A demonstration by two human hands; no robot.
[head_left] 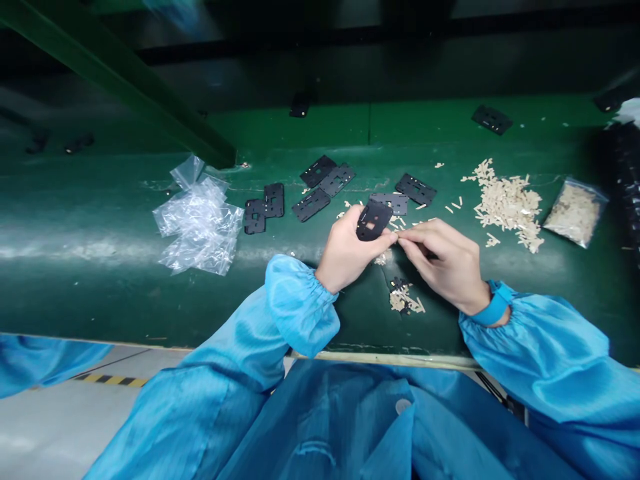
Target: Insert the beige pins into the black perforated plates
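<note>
My left hand (pixel 345 250) grips a black plastic plate (pixel 374 220) with small cut-outs, tilted up off the bench. Close beside it, my right hand (pixel 443 260) has thumb and index finger pinched together at the plate's lower right corner. Whatever lies between those fingertips is too small to make out. Behind the held plate, another black plate (pixel 393 203) lies flat among scattered pale strips. Below the hands sits a little heap of pale strips and black bits (pixel 404 298).
On the green bench (pixel 125 293), clear plastic bags (pixel 200 223) lie left. Several black plates (pixel 317 187) are spread toward the back. A pile of pale strips (pixel 510 207) and a filled zip bag (pixel 575 212) lie right. A green post (pixel 150 100) slants overhead.
</note>
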